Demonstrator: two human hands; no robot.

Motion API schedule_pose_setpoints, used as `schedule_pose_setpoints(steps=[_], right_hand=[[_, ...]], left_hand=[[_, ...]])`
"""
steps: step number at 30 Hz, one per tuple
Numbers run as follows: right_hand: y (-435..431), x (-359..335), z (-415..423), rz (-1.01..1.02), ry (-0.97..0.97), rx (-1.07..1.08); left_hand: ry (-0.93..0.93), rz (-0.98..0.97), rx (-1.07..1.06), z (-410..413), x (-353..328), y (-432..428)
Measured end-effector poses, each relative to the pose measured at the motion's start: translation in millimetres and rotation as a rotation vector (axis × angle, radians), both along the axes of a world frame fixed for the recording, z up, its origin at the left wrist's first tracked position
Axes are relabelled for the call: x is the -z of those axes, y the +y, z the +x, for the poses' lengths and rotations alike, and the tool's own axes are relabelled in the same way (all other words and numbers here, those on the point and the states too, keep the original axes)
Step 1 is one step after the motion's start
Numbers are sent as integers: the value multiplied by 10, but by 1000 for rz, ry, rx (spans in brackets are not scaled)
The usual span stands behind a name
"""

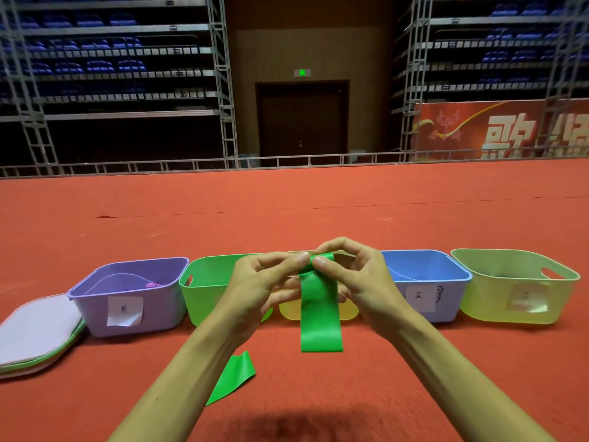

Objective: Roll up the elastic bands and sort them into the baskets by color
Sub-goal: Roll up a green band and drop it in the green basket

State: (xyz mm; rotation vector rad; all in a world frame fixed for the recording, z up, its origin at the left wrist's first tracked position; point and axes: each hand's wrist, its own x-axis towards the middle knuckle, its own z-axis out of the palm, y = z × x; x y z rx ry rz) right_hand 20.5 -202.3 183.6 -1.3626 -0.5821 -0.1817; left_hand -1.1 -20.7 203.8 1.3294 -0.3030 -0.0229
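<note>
A green elastic band [320,311] hangs flat from my fingers above the red floor, its top end curled over. My left hand [255,288] and my right hand [357,279] both pinch that top end between thumb and fingers. A second green band [234,378] lies on the floor under my left forearm. Behind my hands stands a row of baskets: purple [127,301] with a small purple roll inside, green [204,282], yellow [349,311] mostly hidden by my hands, blue [427,282], and pale yellow-green [516,288].
A stack of flat lids [35,333] lies left of the purple basket. Red carpet [287,212] stretches beyond the baskets to a metal rail and scaffold stands.
</note>
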Motion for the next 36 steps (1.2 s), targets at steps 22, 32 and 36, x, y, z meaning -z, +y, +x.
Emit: schedule_pose_setpoints(steps=[22, 32, 36], right_hand=[[24, 60, 55, 8, 132, 29], [64, 114, 108, -17, 29, 22], [113, 98, 81, -7, 95, 27]], left_hand=[[-49, 20, -43, 26, 43, 7], [31, -75, -65, 56, 139, 35], [-33, -66, -52, 71, 141, 73]])
